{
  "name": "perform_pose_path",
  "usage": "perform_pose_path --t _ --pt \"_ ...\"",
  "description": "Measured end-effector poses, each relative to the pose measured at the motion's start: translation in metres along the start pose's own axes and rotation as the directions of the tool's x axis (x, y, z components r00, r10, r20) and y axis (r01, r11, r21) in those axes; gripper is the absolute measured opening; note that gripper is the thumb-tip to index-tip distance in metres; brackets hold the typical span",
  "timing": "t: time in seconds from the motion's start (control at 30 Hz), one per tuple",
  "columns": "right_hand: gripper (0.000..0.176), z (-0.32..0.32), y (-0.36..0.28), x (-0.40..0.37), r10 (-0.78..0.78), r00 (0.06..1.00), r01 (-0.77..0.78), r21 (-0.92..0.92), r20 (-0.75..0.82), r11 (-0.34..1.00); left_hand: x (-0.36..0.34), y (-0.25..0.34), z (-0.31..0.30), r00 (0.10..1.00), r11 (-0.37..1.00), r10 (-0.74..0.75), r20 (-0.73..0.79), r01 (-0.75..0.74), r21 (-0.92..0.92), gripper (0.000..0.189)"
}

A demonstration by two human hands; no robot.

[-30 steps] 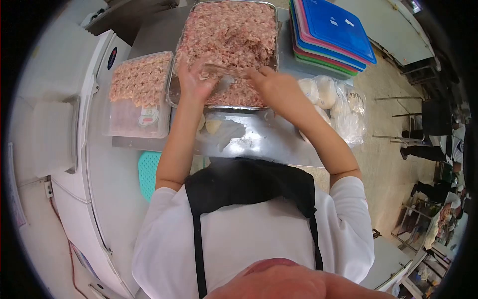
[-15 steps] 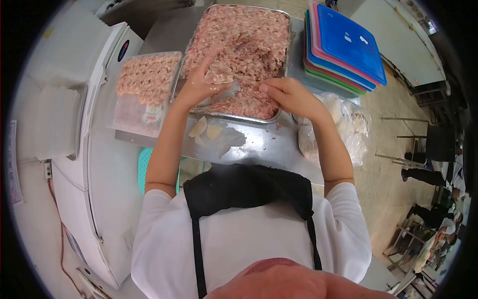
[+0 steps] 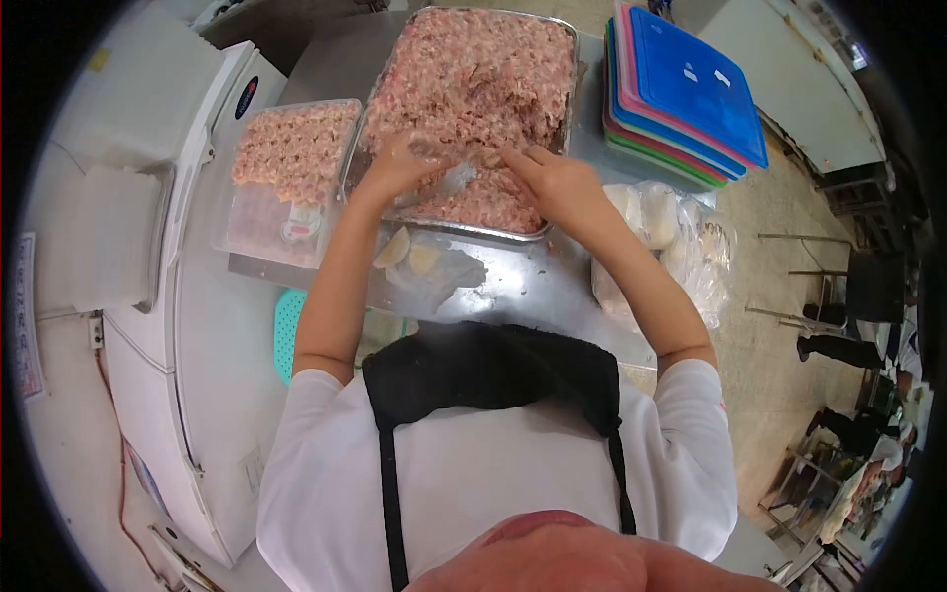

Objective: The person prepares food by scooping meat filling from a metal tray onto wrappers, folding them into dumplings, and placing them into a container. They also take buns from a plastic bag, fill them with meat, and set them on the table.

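Observation:
A large metal tray heaped with ground meat stands on the steel table. Over its near left part, my left hand curls around a pale dumpling wrapper with meat on it. My right hand is closed over the near right part of the meat, fingertips pinched and pointing toward the left hand; I cannot tell what they hold. Clear plastic shows between the hands at the tray's near side. Just in front of the tray, round wrappers lie on a crumpled plastic bag.
At left, a clear container holds rows of filled dumplings. Stacked coloured lids stand at right, above a plastic bag of round white pieces. A white freezer borders the left; people are far right.
My right hand has moved left and slightly up, closer to my left hand. The left hand's raised finger has curled in, and that hand has tilted over its wrapper.

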State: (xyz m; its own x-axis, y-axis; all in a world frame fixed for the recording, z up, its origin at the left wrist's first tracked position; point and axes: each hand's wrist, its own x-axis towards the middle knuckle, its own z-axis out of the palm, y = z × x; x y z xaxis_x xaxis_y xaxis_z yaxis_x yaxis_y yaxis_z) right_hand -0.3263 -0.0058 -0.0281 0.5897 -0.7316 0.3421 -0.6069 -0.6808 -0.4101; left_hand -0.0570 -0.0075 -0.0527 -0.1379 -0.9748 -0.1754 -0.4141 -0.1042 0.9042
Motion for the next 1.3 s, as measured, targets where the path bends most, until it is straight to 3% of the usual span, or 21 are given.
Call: perform_pose_path --t 0.03,0.13,0.17,0.23,0.3,0.33,0.4,0.47,0.53,0.57,0.67,0.77,0.87,0.9,1.0,1.07,1.1,1.17,1.23,1.3 --pt "0.021 0.010 0.005 -0.001 0.012 0.999 -0.012 0.011 0.035 1.000 -0.002 0.004 -0.002 0.998 0.998 0.061 -0.003 -0.061 0.021 0.050" --pt "0.023 -0.005 0.036 -0.010 0.278 0.903 -0.128 -0.412 0.328 0.902 -0.025 0.033 -0.011 0.988 0.981 0.147 -0.046 -0.140 0.132 0.054" --pt "0.023 -0.010 0.035 -0.018 0.288 0.917 -0.187 -0.341 0.275 0.921 -0.038 0.044 -0.012 0.987 0.974 0.153 -0.046 -0.143 0.177 0.055" --pt "0.027 -0.037 0.020 -0.021 0.296 0.941 -0.262 -0.202 0.164 0.944 -0.051 0.057 -0.018 0.980 0.980 0.192 -0.059 -0.188 0.071 0.052" --pt "0.030 -0.058 -0.003 -0.021 0.299 0.946 -0.316 0.142 0.128 0.938 -0.056 0.059 -0.019 0.931 0.933 0.354 -0.087 -0.345 0.100 0.051" --pt "0.031 -0.063 -0.014 -0.020 0.300 0.948 -0.318 0.311 0.106 0.896 -0.055 0.060 -0.019 0.863 0.862 0.495 -0.104 -0.472 0.187 0.050" --pt "0.034 -0.059 -0.039 -0.020 0.225 0.957 -0.281 0.378 0.185 0.882 -0.056 0.059 -0.022 0.828 0.814 0.561 -0.015 -0.548 0.192 0.049" --pt "0.035 -0.046 -0.058 -0.017 0.177 0.957 -0.261 0.412 0.231 0.873 -0.055 0.053 -0.029 0.882 0.893 0.433 0.186 -0.448 0.048 0.050" --pt "0.034 -0.019 -0.060 -0.020 0.160 0.955 -0.256 0.420 0.250 0.870 -0.046 0.044 -0.039 0.850 0.841 0.436 0.297 -0.502 0.203 0.053" --pt "0.029 -0.017 -0.052 -0.020 0.056 0.990 -0.104 0.396 0.132 0.912 -0.043 0.039 -0.043 0.834 0.801 0.430 0.347 -0.529 0.279 0.054" --pt "0.023 -0.050 -0.092 -0.015 0.089 0.993 -0.101 -0.178 -0.078 0.979 -0.045 -0.006 -0.038 0.893 0.840 0.450 0.012 -0.428 0.335 0.062" --pt "0.021 -0.032 -0.139 -0.010 0.069 0.991 -0.089 -0.191 -0.112 0.978 -0.043 -0.020 -0.052 0.943 0.933 0.329 0.055 -0.333 0.138 0.068" --pt "0.019 -0.018 -0.142 0.001 0.079 0.990 -0.107 -0.257 -0.115 0.961 -0.077 0.016 -0.078 0.923 0.916 0.357 0.143 -0.376 0.141 0.070" --pt "0.022 -0.027 -0.150 0.006 0.116 0.987 -0.143 -0.260 -0.115 0.955 -0.081 0.009 -0.086 0.933 0.930 0.335 0.133 -0.350 0.111 0.068" --pt "0.027 -0.043 -0.168 0.012 0.147 0.988 -0.139 0.136 -0.048 0.981 -0.098 -0.004 -0.108 0.957 0.965 0.263 0.121 -0.262 -0.025 0.062" --pt "0.032 -0.029 -0.185 0.016 0.117 0.993 -0.117 0.158 0.010 0.980 -0.119 0.011 -0.120 0.971 0.964 0.216 0.100 -0.196 -0.180 0.057" --pt "0.031 -0.011 -0.192 0.019 0.084 0.996 -0.086 0.153 0.021 0.985 -0.115 0.005 -0.126 0.907 0.914 0.401 0.125 -0.387 -0.122 0.053" --pt "0.029 0.013 -0.199 0.022 0.056 0.998 -0.060 0.110 0.043 0.992 -0.101 -0.009 -0.136 0.675 0.694 0.708 0.208 -0.720 -0.024 0.045" --pt "0.027 0.024 -0.202 0.030 0.065 0.996 -0.067 0.030 0.059 0.997 -0.104 -0.012 -0.143 0.815 0.841 0.533 0.227 -0.541 -0.034 0.046" --pt "0.024 0.016 -0.204 0.036 0.093 0.993 -0.103 -0.161 -0.067 0.981 -0.105 -0.009 -0.145 0.913 0.928 0.361 0.190 -0.372 0.026 0.051"
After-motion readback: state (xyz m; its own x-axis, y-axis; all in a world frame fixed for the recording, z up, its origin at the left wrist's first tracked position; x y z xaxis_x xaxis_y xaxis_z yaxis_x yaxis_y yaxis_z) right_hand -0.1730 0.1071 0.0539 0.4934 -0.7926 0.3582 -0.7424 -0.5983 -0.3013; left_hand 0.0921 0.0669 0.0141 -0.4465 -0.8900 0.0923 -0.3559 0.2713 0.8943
